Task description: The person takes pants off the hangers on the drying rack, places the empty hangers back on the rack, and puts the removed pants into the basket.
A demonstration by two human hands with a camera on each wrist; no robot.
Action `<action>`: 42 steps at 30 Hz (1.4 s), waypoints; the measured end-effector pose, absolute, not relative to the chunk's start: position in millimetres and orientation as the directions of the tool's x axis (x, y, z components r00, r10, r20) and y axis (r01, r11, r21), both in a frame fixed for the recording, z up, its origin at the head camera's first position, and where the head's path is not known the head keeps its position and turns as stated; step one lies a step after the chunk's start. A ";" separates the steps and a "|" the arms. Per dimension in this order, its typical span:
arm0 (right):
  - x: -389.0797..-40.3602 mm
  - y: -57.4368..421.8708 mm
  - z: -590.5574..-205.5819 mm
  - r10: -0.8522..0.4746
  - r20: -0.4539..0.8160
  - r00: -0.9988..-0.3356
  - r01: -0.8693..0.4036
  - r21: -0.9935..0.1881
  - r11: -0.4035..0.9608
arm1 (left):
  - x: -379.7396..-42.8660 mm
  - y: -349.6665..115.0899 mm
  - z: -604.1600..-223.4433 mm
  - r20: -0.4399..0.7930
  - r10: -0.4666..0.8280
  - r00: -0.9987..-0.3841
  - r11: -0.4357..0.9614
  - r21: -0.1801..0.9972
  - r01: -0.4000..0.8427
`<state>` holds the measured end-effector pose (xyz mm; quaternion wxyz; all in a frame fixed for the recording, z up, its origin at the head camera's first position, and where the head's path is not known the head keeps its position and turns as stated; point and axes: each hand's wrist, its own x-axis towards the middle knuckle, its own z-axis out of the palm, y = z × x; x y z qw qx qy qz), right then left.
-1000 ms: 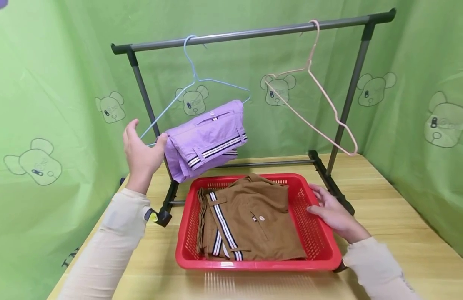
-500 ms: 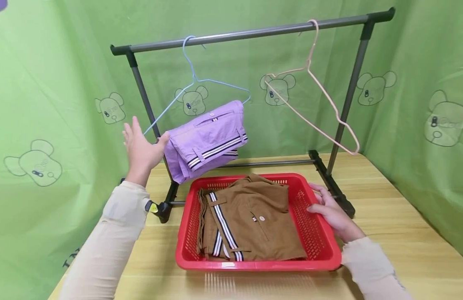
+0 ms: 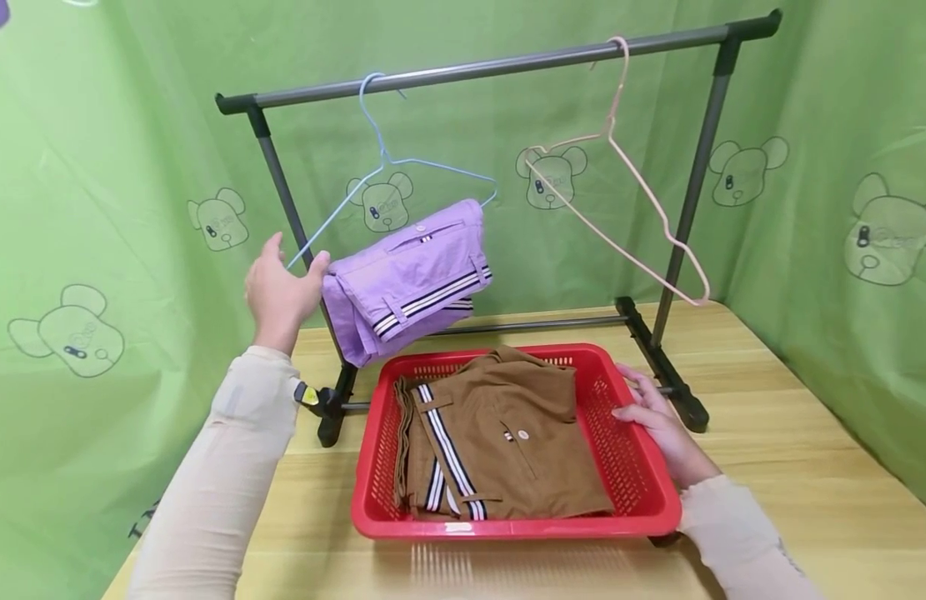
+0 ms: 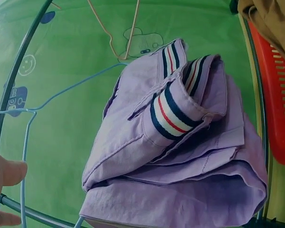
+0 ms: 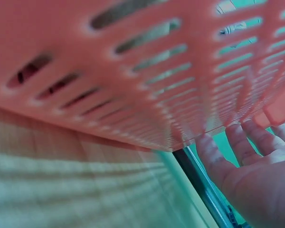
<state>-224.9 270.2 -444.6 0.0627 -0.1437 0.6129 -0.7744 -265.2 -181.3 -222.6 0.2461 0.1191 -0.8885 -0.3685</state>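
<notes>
Folded purple pants (image 3: 413,271) hang over the lower bar of a blue hanger (image 3: 372,167), striped waistband hanging down. My left hand (image 3: 278,292) is at the hanger's left end, with thumb and fingers spread on either side of the wire, thumb tip close by the pants' edge. In the left wrist view, part of that hand shows beside the blue wire. My right hand (image 3: 661,425) grips the right side of a red basket (image 3: 518,530), thumb over the rim and fingers against the outer wall. Folded brown pants (image 3: 500,442) with a striped waistband lie inside it.
The blue hanger hooks over the bar of a grey metal rack (image 3: 500,71). A pink hanger (image 3: 668,225) hangs bare farther right. The rack's feet stand on a wooden table (image 3: 770,400) around the basket. Green curtains (image 3: 95,208) enclose the back and sides.
My left hand's fingers spread, then draw in a little beside the hanger wire. The right hand stays on the basket. The whole head view shifts slightly.
</notes>
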 end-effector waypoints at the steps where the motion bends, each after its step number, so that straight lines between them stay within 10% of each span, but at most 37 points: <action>1: -224.8 269.9 -444.8 -0.272 0.145 -0.951 -0.078 -0.967 -0.244 | -266.7 -181.3 -222.2 0.356 -0.391 -0.849 0.699 0.715 -0.022; 24: -219.3 268.6 -451.3 -0.255 0.155 -0.954 -0.085 -0.960 -0.266 | -279.3 -173.0 -221.1 0.407 -0.374 -0.833 0.660 0.748 0.069; 42: -221.5 267.3 -446.5 -0.251 0.152 -0.956 -0.089 -0.965 -0.246 | -247.3 -162.4 -197.1 0.171 -0.254 -0.952 0.213 0.970 0.118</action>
